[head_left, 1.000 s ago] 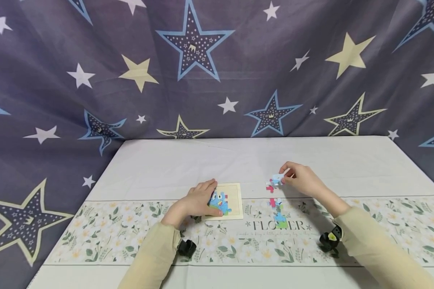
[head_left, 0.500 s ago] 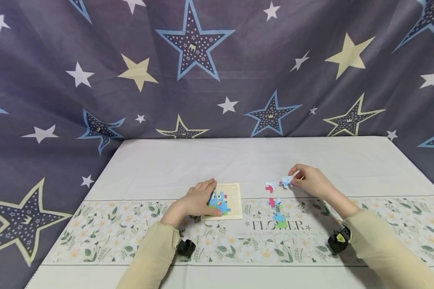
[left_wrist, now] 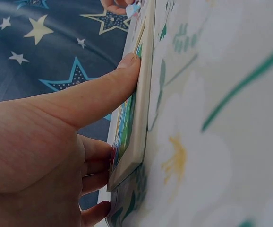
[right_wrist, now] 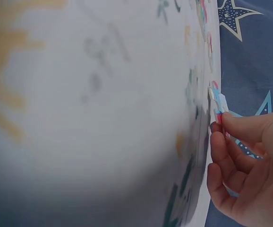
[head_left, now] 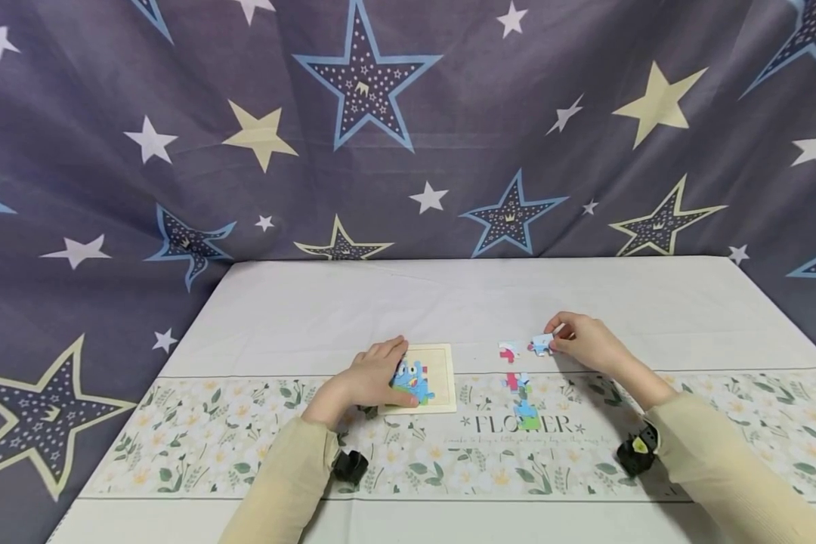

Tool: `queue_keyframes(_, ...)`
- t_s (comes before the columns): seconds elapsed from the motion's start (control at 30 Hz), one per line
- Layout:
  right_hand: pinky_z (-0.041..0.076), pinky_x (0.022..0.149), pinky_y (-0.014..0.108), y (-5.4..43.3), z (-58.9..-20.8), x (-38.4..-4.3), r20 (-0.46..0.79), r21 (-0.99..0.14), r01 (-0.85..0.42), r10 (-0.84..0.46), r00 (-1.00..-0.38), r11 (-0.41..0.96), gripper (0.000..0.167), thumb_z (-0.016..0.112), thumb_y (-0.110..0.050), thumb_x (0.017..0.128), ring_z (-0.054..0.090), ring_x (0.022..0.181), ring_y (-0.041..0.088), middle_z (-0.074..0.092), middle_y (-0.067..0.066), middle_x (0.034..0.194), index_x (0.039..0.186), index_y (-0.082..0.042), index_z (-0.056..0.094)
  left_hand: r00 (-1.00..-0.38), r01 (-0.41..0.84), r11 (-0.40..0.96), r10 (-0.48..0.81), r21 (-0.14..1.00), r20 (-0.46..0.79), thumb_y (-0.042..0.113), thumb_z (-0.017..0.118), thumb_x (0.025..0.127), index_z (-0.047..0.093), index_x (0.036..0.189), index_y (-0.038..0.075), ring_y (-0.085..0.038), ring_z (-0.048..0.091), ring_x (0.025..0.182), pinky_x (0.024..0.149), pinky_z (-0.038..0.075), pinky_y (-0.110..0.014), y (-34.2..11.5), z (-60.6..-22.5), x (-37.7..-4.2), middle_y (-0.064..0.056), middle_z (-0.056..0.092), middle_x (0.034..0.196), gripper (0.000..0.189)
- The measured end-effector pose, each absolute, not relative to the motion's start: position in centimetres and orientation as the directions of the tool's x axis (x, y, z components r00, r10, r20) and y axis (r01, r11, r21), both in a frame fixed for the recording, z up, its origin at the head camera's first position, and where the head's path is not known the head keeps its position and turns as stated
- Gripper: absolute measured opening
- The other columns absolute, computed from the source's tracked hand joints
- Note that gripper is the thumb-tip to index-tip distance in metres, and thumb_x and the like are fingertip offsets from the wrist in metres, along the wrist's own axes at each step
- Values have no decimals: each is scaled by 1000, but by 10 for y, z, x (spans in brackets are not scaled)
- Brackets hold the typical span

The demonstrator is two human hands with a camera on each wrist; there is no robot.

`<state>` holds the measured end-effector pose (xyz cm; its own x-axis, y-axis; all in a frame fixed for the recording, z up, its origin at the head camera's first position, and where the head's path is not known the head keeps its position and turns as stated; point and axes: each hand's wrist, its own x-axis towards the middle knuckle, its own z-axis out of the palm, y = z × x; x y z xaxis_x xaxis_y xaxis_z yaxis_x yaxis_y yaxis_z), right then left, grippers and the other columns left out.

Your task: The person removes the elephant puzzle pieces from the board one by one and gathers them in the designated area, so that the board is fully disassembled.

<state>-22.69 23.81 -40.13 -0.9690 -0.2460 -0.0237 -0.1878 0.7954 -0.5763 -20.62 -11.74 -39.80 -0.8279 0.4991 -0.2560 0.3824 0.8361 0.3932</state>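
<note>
One pinching, one resting

We've got a blue-white puzzle piece (head_left: 542, 344) pinched between thumb and finger of our right grip (head_left: 585, 344), just right of the loose pieces (head_left: 508, 352) on the worktop (head_left: 381, 302); our left grip (head_left: 374, 378) lies fingers-straight on the puzzle tray (head_left: 443, 385)

And there it is, just below and right of the frame's centre: you've got big dark lettering (head_left: 495, 425) on the tablecloth (head_left: 381, 302), reading "FLO", then "ER", with a blue-and-green puzzle piece (head_left: 527, 420) lying over the spot between! You see an asterisk-like mark (head_left: 580, 428) at either end. Right beneath runs a script line (head_left: 476, 440), too small for you to read. Over in the right-wrist view, your grey printed marks (right_wrist: 103, 49), upper middle, blur beyond reading.
</note>
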Motion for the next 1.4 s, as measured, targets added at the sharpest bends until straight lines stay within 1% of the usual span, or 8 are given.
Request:
queue_keyframes(0.27,42,63,33,239,-404,-229,-5,-546,-192,-233,-972,815,11,60,-11,86,55,72,18,63,7,83,96,-7,61,-828,384,838,498,388,-258,47,67,77,16,146,5,-30,12,139,108,17,-51,-117,-397,-205,-10,11,152,96)
queue_keyframes(0.5,42,66,37,237,-405,-229,14,-524,-210,-239,-971,825,11,63,-12,83,55,70,17,63,6,79,93,-7,62,-829,382,840,496,386,-259,48,68,77,16,146,5,-30,12,138,108,17,-51,-117,-397,-205,-10,12,152,96)
queue_keyframes(0.8,44,67,40,236,-406,-229,17,-501,-224,-249,-968,836,10,63,-11,83,56,72,19,64,5,80,93,-7,63,-831,381,843,492,379,-259,49,67,76,17,146,6,-29,13,138,108,17,-50,-117,-398,-206,-10,12,152,97)
queue_keyframes(1.2,43,66,39,234,-405,-228,13,-484,-237,-264,-964,842,10,63,-11,84,55,71,18,62,6,80,93,-6,64,-830,382,841,494,383,-258,49,67,76,17,146,5,-29,13,138,108,18,-51,-116,-401,-206,-11,13,152,97)
queue_keyframes(1.4,43,63,36,234,-404,-230,12,-482,-238,-265,-964,843,11,61,-11,84,53,66,16,62,4,76,93,-6,64,-832,384,841,494,382,-253,49,67,76,17,146,5,-30,13,138,107,18,-52,-116,-400,-207,-11,13,152,97)
